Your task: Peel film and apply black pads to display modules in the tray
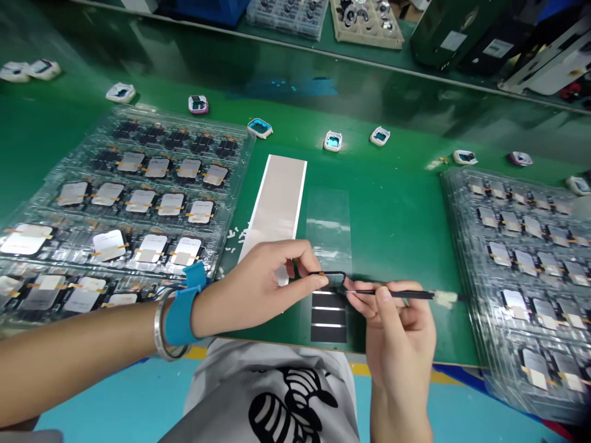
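My left hand [263,283] pinches a thin black looped strip [329,274] between thumb and fingertips, above the green mat. My right hand [397,326] grips slim black tweezers [392,295], whose shaft has a pale wrapping near its far end. Their tips reach the black strip beside my left fingers, though the exact contact is hidden. Just below lie several black rectangular strips [329,317] on a clear film [329,227]. A long white backing sheet [277,206] lies partly under my left hand.
Clear blister trays of flat foil-backed parts [124,200] [517,258] flank the work area on the green mat [392,203]. Several small white-framed parts [332,141] sit beyond. A blue wrist strap [184,304] circles my left wrist. Crates and trays [367,21] stand on a farther shelf.
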Available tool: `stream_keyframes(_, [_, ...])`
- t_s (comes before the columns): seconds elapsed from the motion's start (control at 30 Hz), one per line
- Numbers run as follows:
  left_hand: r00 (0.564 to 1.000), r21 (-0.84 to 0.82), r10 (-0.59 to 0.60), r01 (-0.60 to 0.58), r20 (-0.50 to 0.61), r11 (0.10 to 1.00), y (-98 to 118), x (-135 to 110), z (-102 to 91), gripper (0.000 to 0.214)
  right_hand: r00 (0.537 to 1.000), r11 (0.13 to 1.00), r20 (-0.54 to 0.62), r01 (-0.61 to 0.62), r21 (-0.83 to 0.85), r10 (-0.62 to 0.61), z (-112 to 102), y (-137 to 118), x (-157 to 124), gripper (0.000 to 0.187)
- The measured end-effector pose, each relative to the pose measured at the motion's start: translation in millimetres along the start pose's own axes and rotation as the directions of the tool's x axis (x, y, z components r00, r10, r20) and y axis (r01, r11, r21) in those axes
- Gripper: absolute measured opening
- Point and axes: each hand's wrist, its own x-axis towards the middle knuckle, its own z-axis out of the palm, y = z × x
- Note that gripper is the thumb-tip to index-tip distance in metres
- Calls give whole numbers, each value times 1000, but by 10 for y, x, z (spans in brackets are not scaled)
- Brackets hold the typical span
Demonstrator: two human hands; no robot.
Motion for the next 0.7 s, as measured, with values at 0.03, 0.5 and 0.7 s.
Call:
stream_keyframes(0.03, [999, -17, 13, -14, -52, 1000, -2, -4, 11, 18, 999, 998, 22, -28, 54, 27, 43, -13, -26, 16])
stream_keyframes(0.5, [980, 409, 199, -181, -1, 894, 26, -86, 25, 20, 809, 809, 18, 588, 2, -588, 494, -101, -148, 21])
stream_keyframes(0.7, [981, 366, 194, -179, -4, 913, 47, -104, 45, 44, 684, 684, 58, 729, -24, -727, 590, -28, -86, 28])
